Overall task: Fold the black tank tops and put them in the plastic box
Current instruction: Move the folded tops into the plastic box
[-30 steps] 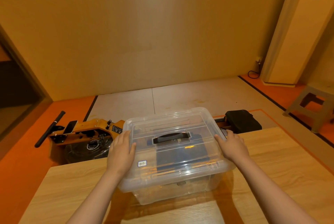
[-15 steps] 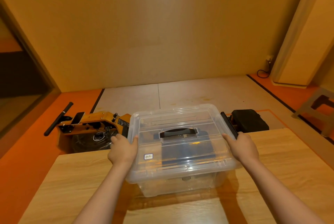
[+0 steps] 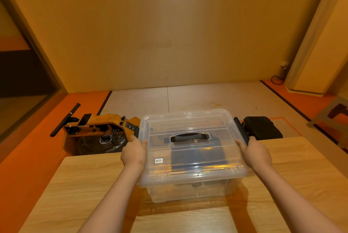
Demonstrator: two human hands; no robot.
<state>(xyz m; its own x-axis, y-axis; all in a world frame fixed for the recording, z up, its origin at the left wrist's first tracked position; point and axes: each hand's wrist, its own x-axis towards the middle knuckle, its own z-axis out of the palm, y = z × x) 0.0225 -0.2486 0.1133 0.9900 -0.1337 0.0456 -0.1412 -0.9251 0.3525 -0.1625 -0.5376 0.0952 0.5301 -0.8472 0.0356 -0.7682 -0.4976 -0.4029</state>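
your left hand (image 3: 134, 154) has its fingers (image 3: 132, 139) curled over the left edge of the lid (image 3: 188, 120), thumb on top, the rest wrapped down the side out of view. your right hand (image 3: 256, 154) mirrors it on the right edge, and its fingers (image 3: 251, 139) sit at the near end of the black side clip (image 3: 240, 131). so both hands are closed on the rim, holding nothing else.

that clip looks swung out from the wall rather than flat against it, so my guess is it isn't latched. can't tell the state of the left one, your hand covers it.

a symmetric two-sided grip makes sense here: it seats the lid evenly and puts you on both clips at once.

the plastic box (image 3: 188, 192) sits on the surface (image 3: 84, 185) at the far edge, centred in front of you, lid on, carry handle (image 3: 189, 136) lying flat, small sticker (image 3: 158, 160) at the near left of the lid. the black tank tops (image 3: 197, 155) show through the clear lid as a flat dark folded stack on the box floor, roughly central. no loose tops anywhere on the surface, so folding and loading read as done, and closing is what's left.

risk: the box is close to the far edge, so push the clips inward, not away from you. an orange rowing machine (image 3: 105, 127) sits on the floor just beyond.
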